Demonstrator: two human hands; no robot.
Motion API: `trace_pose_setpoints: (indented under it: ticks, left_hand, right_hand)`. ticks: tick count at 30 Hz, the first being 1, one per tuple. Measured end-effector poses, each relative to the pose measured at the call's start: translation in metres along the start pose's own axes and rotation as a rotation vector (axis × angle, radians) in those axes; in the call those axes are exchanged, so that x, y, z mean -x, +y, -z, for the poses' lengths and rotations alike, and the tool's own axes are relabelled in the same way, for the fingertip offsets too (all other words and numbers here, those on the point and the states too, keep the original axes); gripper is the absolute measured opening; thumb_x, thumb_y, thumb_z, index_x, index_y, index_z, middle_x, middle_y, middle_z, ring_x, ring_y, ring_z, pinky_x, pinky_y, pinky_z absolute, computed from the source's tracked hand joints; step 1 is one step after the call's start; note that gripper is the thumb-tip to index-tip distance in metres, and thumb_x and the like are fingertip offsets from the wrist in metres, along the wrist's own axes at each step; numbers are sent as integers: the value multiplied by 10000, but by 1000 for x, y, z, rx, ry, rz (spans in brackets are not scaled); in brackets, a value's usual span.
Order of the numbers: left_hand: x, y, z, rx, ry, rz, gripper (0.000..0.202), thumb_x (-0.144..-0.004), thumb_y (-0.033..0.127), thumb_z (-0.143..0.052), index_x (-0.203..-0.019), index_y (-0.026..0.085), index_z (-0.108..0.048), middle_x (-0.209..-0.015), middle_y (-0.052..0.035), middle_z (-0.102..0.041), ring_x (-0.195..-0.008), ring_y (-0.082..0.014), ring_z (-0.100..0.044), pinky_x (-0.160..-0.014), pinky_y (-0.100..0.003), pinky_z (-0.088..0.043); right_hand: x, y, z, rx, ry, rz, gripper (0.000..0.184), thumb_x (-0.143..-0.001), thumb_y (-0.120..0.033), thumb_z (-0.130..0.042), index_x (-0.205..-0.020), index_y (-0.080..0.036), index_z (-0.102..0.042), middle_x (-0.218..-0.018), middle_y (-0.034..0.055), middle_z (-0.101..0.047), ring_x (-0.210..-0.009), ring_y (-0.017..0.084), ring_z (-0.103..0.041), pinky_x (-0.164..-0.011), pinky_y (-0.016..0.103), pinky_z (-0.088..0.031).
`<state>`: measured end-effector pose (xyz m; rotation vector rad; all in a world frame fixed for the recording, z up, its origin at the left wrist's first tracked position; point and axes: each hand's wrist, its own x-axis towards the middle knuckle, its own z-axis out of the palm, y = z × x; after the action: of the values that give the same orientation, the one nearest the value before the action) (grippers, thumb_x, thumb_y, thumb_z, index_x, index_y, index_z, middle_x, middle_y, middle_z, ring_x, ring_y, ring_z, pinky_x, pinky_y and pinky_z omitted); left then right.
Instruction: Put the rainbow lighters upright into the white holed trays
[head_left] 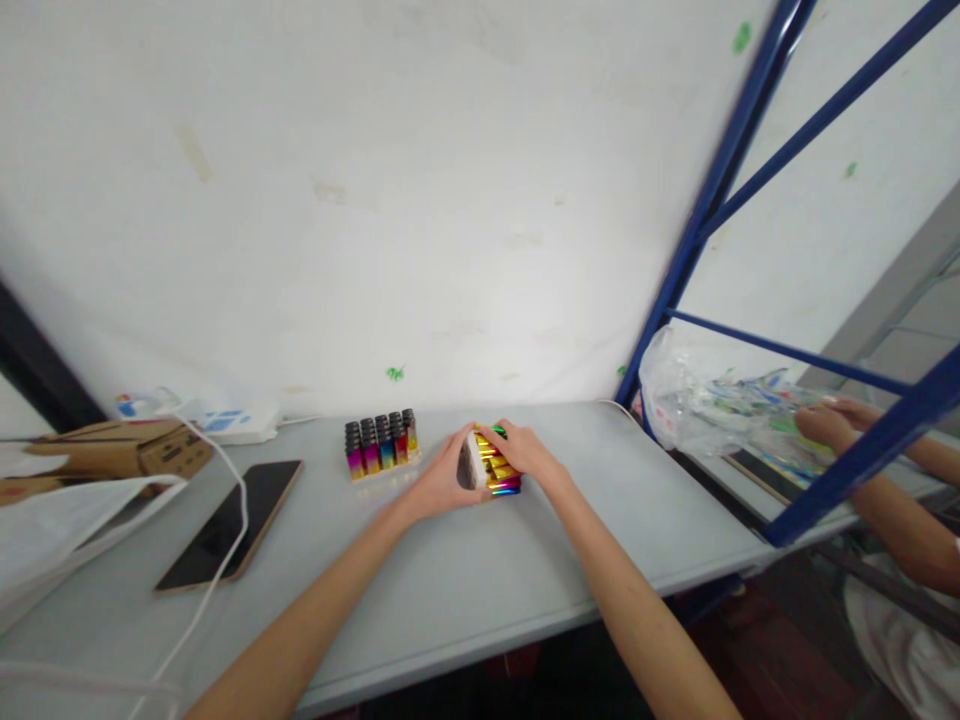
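My left hand (442, 478) and my right hand (527, 450) are closed round the two sides of a shiny pack of lighters (499, 468) near the middle of the table. Gold, green, red and blue metallic bodies show between my hands. A white panel faces my left hand on that pack, and part of it is hidden by my fingers. Left of my hands, a block of lighters (382, 445) stands upright in rows on a clear tray. These have black tops and purple, blue, red and yellow bodies.
A dark tablet (231, 525) lies at the left under a white cable (241, 500). Behind it are a cardboard box (142, 448) and a white box (240, 425). On the right, past a blue metal frame (686, 240), another person's hands (829, 420) touch plastic bags (750, 410).
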<state>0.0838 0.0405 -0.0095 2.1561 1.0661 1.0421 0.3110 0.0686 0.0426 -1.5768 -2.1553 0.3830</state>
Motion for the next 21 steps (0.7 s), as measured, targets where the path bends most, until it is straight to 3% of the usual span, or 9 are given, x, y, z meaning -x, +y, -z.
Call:
trace_pose_setpoints:
  ticks: [3, 8, 15, 21]
  left_hand:
    - [0, 3, 1, -12, -2, 14, 1279, -726, 548, -995, -1793, 206, -376, -1761, -216, -541, -1639, -471, -534, -1388, -616, -417]
    - [0, 9, 2, -9, -10, 29, 1284, -719, 528, -992, -1795, 190, -378, -1742, -224, -558, -1634, -474, -538, -1380, -615, -425]
    - [0, 7, 2, -8, -11, 30, 1297, -731, 553, -1002, -1813, 231, -362, -1750, -209, -554, -1635, -465, -536, -1383, -614, -411]
    - [1, 5, 3, 2, -22, 12, 1287, -749, 575, -1000, -1817, 249, -359, -1753, -194, -551, -1640, -464, -528, -1385, -606, -408]
  right_hand:
    - [0, 6, 4, -5, -1, -20, 447, -1163, -642, -584, -1220, -289, -854, -1113, 90, -895, -1073, 298, -820, -926, 326, -570]
    - [-2, 8, 8, -63, 18, -110, 505, -1150, -637, -599, -1096, -219, -876, -1177, 133, -894, -1079, 300, -816, -922, 333, -569]
    - [3, 32, 10, -376, 92, -68, 400, -1034, -607, -712, -1008, -244, -876, -1092, 64, -888, -1029, 277, -792, -946, 358, -583]
    - [17, 60, 19, -575, 224, -257, 469, -997, -680, -714, -930, -221, -780, -709, 11, -699, -674, 208, -651, -608, 294, -518]
